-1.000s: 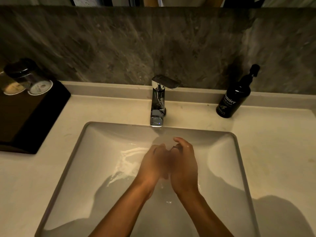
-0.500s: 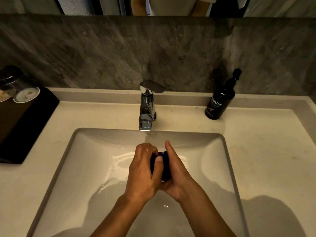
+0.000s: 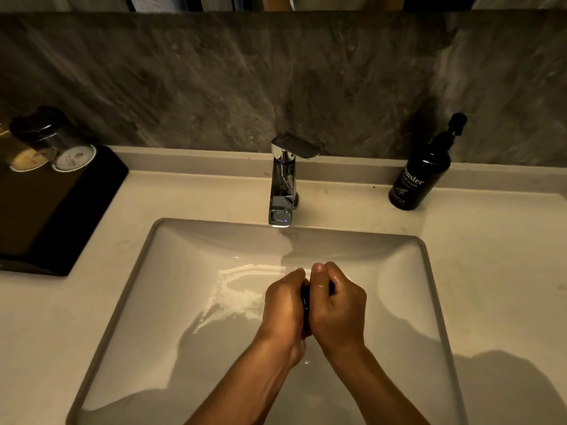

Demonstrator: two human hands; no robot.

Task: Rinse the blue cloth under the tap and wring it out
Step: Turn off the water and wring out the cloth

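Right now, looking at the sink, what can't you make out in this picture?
Head view only:
- Blue cloth: nearly all hidden between the left hand and right hand; only a dark sliver shows.
- Water from the tap: whether it runs is unclear in the dim light.
- Small print on the hand wash bottle: too small.
- Sink: near edge cut off.

Since 0.5 s ago: left hand (image 3: 283,305) and right hand (image 3: 337,308) rolled from an overlapped clasp to two fists side by side, knuckles up. Bunched dark-blue cloth (image 3: 305,297) got more hidden, only a thin strip showed btwn them. 1 s ago cloth wasn't visible at all.
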